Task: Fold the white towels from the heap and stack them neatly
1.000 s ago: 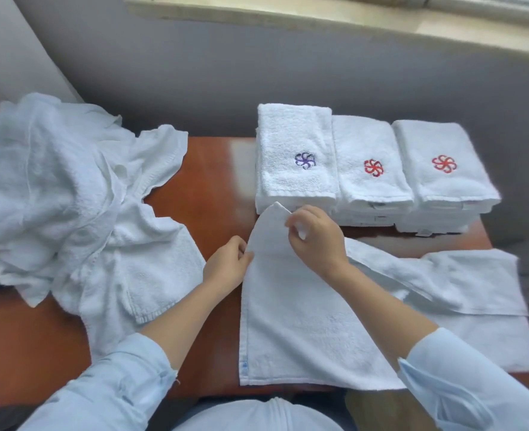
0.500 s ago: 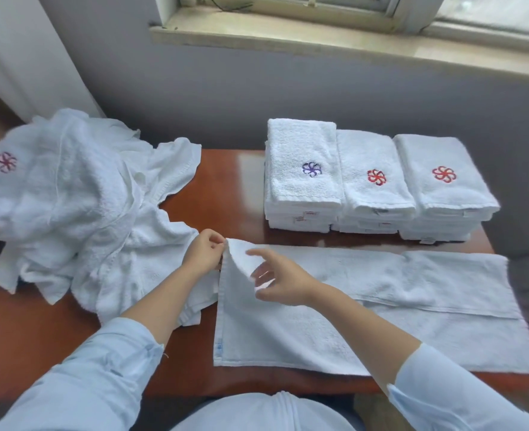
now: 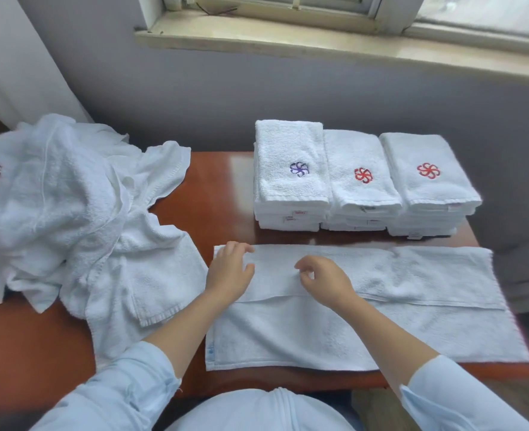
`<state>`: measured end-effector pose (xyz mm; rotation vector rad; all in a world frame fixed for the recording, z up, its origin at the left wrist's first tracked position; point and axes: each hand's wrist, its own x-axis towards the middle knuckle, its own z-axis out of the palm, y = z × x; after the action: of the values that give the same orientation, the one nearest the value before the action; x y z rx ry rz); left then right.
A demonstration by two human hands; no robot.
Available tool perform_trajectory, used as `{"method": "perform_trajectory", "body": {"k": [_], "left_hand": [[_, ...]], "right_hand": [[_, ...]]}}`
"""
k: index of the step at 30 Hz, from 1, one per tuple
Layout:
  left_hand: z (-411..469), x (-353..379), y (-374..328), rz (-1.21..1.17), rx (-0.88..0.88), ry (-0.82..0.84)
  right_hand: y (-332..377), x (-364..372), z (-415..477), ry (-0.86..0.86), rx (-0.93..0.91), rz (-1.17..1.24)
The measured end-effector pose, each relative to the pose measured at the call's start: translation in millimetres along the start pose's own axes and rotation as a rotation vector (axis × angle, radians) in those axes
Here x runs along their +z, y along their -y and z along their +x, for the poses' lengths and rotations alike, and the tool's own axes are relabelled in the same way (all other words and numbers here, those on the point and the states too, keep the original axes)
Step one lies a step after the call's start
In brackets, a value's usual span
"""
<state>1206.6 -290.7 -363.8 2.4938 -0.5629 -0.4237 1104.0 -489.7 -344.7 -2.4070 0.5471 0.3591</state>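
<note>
A long white towel (image 3: pixel 381 328) lies flat across the near half of the table, its far long edge folded toward me. My left hand (image 3: pixel 230 270) rests flat on the fold's left end, fingers spread. My right hand (image 3: pixel 326 279) hovers over the folded band near the middle, fingers loosely curled, gripping nothing that I can see. A heap of loose white towels (image 3: pixel 64 219) covers the table's left side. Three stacks of folded towels stand at the back: one with a purple flower (image 3: pixel 291 175), two with red flowers (image 3: pixel 361 178) (image 3: pixel 427 175).
The wooden table (image 3: pixel 216 194) shows bare between the heap and the stacks. A grey wall and a window sill (image 3: pixel 319 42) rise behind it. The table's right edge ends just past the towel's right end.
Both hands laid the towel's lifted left corner down, so the far edge now lies folded flat. My left hand let go and flattened on it; my right hand released the corner.
</note>
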Motion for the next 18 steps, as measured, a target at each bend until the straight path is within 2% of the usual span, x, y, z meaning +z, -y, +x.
{"method": "perform_trajectory", "body": {"k": [5, 11, 18], "left_hand": [[-10, 37, -39, 0.055, 0.204, 0.171], [-12, 72, -89, 0.086, 0.338, 0.239], [-6, 108, -141, 0.112, 0.349, 0.241]], "right_hand": [[-35, -8, -22, -0.133, 0.056, -0.011], [-86, -31, -51, -0.240, 0.134, -0.015], [-149, -67, -66, -0.138, 0.251, -0.070]]}}
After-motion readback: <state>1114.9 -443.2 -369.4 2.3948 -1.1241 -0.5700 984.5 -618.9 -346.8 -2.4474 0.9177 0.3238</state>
